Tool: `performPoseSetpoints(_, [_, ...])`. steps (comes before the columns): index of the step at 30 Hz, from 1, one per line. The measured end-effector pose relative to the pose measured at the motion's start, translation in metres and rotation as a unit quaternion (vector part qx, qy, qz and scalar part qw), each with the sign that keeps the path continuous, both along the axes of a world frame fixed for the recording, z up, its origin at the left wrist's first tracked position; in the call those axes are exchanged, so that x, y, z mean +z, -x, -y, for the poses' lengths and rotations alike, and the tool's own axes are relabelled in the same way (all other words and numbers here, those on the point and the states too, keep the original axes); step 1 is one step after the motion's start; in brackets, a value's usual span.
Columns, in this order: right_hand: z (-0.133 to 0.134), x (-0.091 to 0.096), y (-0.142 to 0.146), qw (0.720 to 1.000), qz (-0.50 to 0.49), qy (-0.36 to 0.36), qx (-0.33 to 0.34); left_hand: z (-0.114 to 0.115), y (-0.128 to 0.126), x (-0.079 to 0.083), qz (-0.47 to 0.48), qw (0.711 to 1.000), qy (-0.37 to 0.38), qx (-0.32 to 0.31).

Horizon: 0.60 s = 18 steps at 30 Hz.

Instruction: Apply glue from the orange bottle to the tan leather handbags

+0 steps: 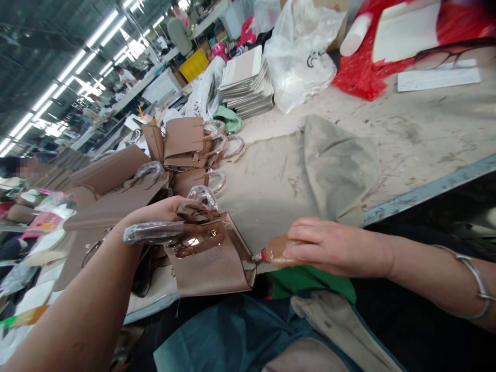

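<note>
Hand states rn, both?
Left hand: at the tan handbag, fingers mostly hidden; grip can't be told.
Right hand: closed, holding the brown bottle.

Long white tube lights [73, 66] glowing in rows under dark ceiling [29, 39]; grey-green chair [179, 36] standing beside long pale bench [211, 18]; stained beige worktable [422, 121] stretching nearby.

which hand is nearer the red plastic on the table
Your right hand: it is below the red plastic in the picture, towards you. The left hand is farther off, at the handbag.
</note>
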State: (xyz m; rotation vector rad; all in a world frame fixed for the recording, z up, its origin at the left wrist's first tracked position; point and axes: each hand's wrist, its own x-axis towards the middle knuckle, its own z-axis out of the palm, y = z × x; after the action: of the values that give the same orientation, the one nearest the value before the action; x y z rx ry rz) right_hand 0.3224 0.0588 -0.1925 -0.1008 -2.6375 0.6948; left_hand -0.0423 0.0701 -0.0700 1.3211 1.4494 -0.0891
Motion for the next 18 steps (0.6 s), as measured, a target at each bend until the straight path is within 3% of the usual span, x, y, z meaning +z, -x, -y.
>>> performPoseSetpoints(8, [-0.005, 0.001, -0.002, 0.999, -0.048, -0.008, -0.024, 0.002, 0.004, -0.002, -0.01, 1.0, 0.0, 0.017])
performPoseSetpoints(13, [-0.002, -0.001, -0.003, 1.0, -0.009, 0.005, 0.023, -0.001, -0.007, 0.003, -0.005, 1.0, -0.005, 0.03])
performPoseSetpoints(18, [-0.003, -0.002, -0.005, 0.998, -0.051, -0.003, -0.022, 0.0, -0.012, 0.005, -0.025, 0.994, 0.023, 0.105])
